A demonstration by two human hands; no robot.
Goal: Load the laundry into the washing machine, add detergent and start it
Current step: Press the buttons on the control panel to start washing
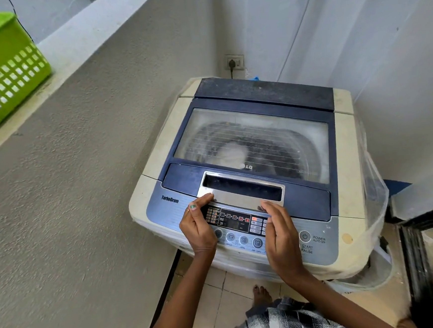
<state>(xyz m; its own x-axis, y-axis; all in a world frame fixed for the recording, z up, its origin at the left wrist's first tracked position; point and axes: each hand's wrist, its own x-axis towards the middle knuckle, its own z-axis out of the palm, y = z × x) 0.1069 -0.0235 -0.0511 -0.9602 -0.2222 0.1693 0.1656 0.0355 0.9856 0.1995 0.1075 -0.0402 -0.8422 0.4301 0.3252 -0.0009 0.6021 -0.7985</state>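
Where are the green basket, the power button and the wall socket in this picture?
green basket (9, 76): head view, on its latticed side wall.
power button (304, 236): head view, on the round button's middle.
wall socket (235, 63): head view, on the plate behind the washer.

Drum contents blurred behind the cloudy, dusty lid window. Several buttons on the control panel hidden beneath the hands: left, right. Small panel labels too tiny to read. Green basket cut off at the left edge.
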